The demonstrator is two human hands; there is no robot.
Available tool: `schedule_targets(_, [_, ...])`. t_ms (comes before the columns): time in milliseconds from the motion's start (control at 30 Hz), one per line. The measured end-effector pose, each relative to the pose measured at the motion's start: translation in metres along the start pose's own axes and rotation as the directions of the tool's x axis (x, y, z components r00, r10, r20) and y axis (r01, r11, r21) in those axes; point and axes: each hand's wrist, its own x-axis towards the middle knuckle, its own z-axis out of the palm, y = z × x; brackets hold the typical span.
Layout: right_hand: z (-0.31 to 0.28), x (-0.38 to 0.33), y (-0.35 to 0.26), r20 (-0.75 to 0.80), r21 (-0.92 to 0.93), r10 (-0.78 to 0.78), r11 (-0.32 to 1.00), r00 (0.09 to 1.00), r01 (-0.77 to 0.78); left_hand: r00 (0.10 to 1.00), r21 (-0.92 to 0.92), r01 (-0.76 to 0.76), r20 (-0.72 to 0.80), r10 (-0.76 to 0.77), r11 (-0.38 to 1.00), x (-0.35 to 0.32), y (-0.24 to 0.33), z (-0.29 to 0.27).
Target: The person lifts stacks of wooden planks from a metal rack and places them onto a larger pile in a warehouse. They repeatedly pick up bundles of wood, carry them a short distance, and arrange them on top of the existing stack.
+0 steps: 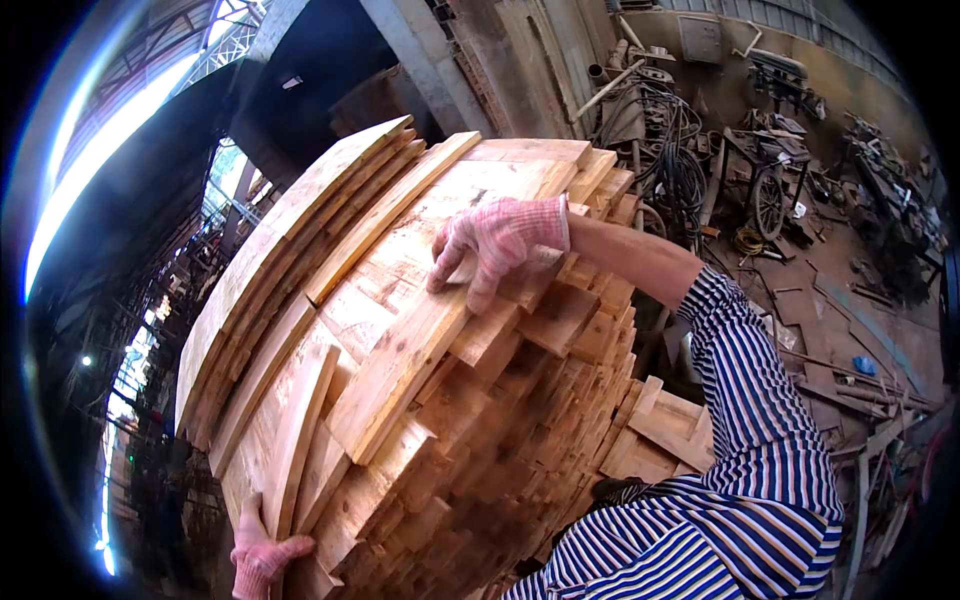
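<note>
A tall stack of pale wooden planks [520,400] fills the middle, its uneven ends facing right and toward me. My right hand [500,245], in a pink-and-white knit glove, reaches across the top and grips the far end of a thick plank [400,370], fingers bent over it. At the lower left my left hand [265,555], in a similar glove, holds the near end of a narrow plank [303,435] between thumb and fingers. The narrow plank lies tilted on the others. Part of the left hand's grip is hidden behind the wood.
Longer boards [290,220] are layered along the stack's left side. Another lower wood pile [660,435] stands right of it. Coiled black cables [678,165], a spoked wheel [768,200] and scattered metal scrap cover the floor at right. A steel column [430,75] rises behind.
</note>
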Motion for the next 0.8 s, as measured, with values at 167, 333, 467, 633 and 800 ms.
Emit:
schedule_targets(167, [-0.013, 0.017, 0.012, 0.044, 0.024, -0.017, 1.0, 0.999, 0.016, 1.0, -0.127, -0.021, 0.014, 0.023, 0.992, 0.0, 0.023, -0.003])
schedule_targets(333, [-0.023, 0.014, 0.018, 0.178, -0.132, -0.014, 0.99, 0.984, 0.038, 0.996, -0.009, -0.088, 0.031, 0.088, 0.996, 0.019, 0.032, -0.009])
schedule_targets(467, [-0.005, 0.014, -0.006, 0.057, -0.218, 0.009, 0.976, 0.998, 0.004, 0.999, 0.131, -0.04, -0.018, 0.043, 0.991, 0.011, 0.001, -0.004])
schedule_targets(633, [-0.005, 0.013, -0.009, 0.066, -0.162, -0.009, 0.987, 0.998, 0.019, 0.993, 0.203, -0.015, -0.109, 0.038, 0.979, -0.005, 0.013, 0.014])
schedule_targets(800, [-0.018, 0.009, 0.007, 0.069, -0.126, 0.025, 0.992, 0.997, -0.016, 0.973, 0.023, -0.184, -0.14, 0.185, 0.983, -0.013, 0.025, -0.004])
